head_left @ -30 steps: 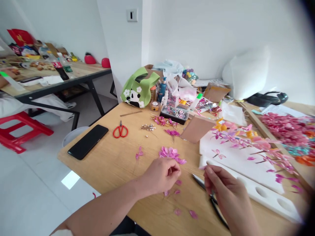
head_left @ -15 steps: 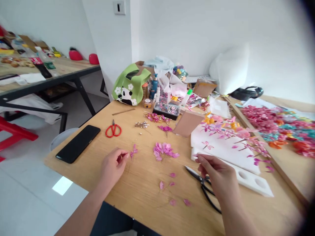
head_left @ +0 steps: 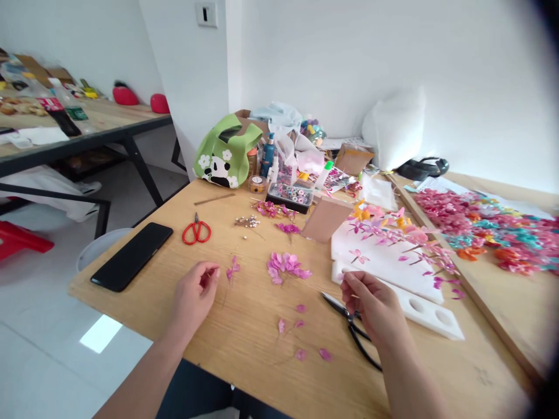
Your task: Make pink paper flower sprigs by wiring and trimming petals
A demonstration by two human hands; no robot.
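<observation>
My left hand is pinched closed over the table, beside a small pink flower on a thin stem; what its fingertips hold is too small to make out. My right hand is also pinched closed, above the black scissors, with a tiny pinkish bit at its fingertips that I cannot name. Between the hands lies a cluster of pink petals. Several loose petals on thin wires lie nearer the front edge.
A black phone and red-handled scissors lie at left. White foam with wired flowers stands at right. Behind are a green panda bag, a bead box and brown card. Colourful flowers lie far right.
The view has shifted slightly, so most things appear a little further left. Both hands keep nearly the same pinched poses over the table.
</observation>
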